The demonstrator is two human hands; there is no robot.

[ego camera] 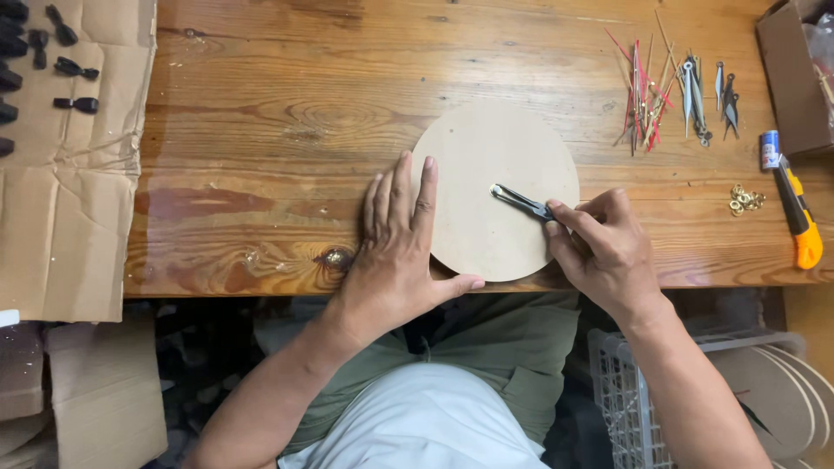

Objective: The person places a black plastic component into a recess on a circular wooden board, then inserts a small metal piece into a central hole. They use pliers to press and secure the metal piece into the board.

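A round, pale fibreboard disc lies flat on the wooden table, its near edge at the table's front. My left hand rests flat with fingers spread on the disc's left rim and the wood beside it. My right hand grips a pair of small dark pliers, whose tip touches the disc near its centre.
Clock hands and thin red and tan sticks lie at the back right. Brass rings and a yellow utility knife sit at the right edge. Cardboard with small black parts covers the left. A white wire basket stands below.
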